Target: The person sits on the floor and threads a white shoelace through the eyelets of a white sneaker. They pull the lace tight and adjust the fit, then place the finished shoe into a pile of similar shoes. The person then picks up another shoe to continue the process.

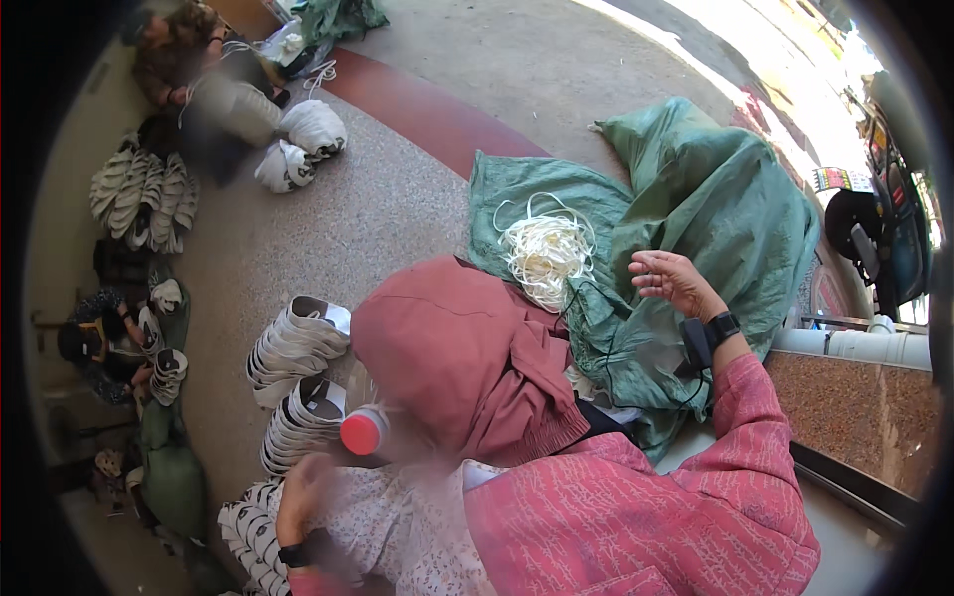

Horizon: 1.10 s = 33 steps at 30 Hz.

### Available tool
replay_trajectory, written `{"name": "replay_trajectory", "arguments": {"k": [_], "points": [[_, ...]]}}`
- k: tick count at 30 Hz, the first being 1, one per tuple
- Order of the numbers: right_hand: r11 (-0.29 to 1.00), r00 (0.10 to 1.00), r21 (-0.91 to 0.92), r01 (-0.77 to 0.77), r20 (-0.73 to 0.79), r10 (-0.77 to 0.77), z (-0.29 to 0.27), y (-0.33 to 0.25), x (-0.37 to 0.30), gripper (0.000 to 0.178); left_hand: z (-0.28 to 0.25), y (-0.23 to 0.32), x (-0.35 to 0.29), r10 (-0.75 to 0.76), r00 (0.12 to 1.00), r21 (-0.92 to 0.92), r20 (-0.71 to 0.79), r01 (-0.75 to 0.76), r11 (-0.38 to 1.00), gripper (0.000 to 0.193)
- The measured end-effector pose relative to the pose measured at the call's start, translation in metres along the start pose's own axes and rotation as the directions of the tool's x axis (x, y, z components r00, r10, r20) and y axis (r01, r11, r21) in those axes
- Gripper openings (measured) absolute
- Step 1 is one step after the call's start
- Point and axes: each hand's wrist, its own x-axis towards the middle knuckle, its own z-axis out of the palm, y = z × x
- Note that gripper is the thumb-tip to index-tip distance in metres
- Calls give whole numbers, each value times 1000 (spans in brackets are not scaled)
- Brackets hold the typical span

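My right hand (pixel 681 283) is raised over the green woven sacks (pixel 711 199). Its fingers are curled in, and whatever they may hold is too small to make out. To its left, a tangled heap of white laces (pixel 550 253) lies on the green sacking. My left hand (pixel 301 497), smeared by motion, is low at the left, beside nested white-and-black curved pieces (pixel 253 536) that look like shoe uppers. Two more nested stacks of uppers (pixel 296 348) stand just beyond it. A red-capped bottle (pixel 364 433) is close to my lap.
A dusky-red cloth bundle (pixel 452 348) covers my knees. At the upper left a person (pixel 184 60) sits near wrapped white bundles (pixel 303 144); another person (pixel 99 343) works at the left. More stacked uppers (pixel 144 194) stand by the wall. A motorbike (pixel 889 219) is parked at right.
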Motion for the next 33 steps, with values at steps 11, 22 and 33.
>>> {"name": "replay_trajectory", "arguments": {"k": [11, 22, 33], "points": [[993, 993, -87, 84, 94, -76, 26, -6, -5, 42, 11, -121, -78, -41, 769, -152, -638, -74, 986, 38], [955, 994, -296, -18, -106, -14, -29, 50, -23, 41, 11, -186, -98, -112, 746, -250, -656, -75, 965, 38], [969, 997, -245, 25, 82, -5, -6, 58, 24, 39, 15, -176, -100, -143, 721, -250, -678, -44, 967, 35]]}}
